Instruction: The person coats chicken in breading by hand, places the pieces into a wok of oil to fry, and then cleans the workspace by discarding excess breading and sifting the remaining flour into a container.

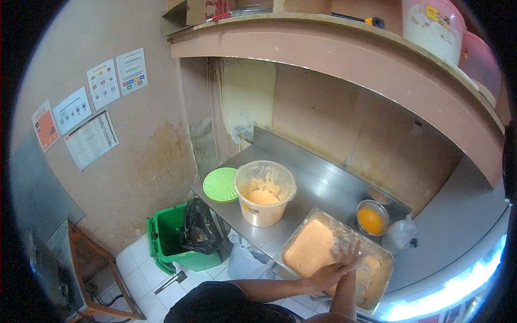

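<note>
A rectangular tray (381,301) of pale orange powder, like seasoned flour, lies at the counter's front edge. Over it, my right hand (351,256) is held with fingers spread and coated in powder. My left hand (327,275) closes around the base of the right hand, its fingers partly hidden. The powder (308,245) is heaped in the tray's left part and thinner toward the right. Left of the tray stands a translucent bucket (265,216) with more orange powder inside. A metal bowl (372,217) of yellow-orange liquid sits behind the tray's right side.
A green ribbed lid (221,184) lies beside the bucket on the steel counter (313,177). By the bowl is a clear plastic bag (400,236). A green bin (167,231) with a black liner stands on the floor at left. An overhead shelf (323,39) carries pink-topped tubs (434,32).
</note>
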`<control>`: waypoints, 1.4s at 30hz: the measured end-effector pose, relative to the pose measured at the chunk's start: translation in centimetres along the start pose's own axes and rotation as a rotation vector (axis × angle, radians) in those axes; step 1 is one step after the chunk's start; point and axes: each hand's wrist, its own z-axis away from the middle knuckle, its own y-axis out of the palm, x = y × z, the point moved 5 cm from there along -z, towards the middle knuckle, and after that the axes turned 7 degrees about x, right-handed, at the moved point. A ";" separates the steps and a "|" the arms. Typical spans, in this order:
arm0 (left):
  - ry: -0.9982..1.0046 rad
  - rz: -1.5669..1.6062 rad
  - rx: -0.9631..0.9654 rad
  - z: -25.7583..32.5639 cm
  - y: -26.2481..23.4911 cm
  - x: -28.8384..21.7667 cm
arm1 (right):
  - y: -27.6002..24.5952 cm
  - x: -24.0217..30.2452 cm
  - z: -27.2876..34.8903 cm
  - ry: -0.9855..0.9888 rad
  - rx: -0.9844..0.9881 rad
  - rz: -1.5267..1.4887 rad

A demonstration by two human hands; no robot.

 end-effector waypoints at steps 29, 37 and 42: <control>-0.410 -1.133 -1.014 -1.8 -93.3 7.2 | 9.9 -8.7 4.0 -0.370 -1.416 0.889; -0.405 -1.049 -1.060 23.5 -70.0 -4.6 | 13.2 -0.7 6.2 -0.231 -1.297 0.873; -0.660 -0.807 -1.055 33.9 -51.9 -6.3 | 16.3 3.4 11.8 -0.189 -1.295 0.845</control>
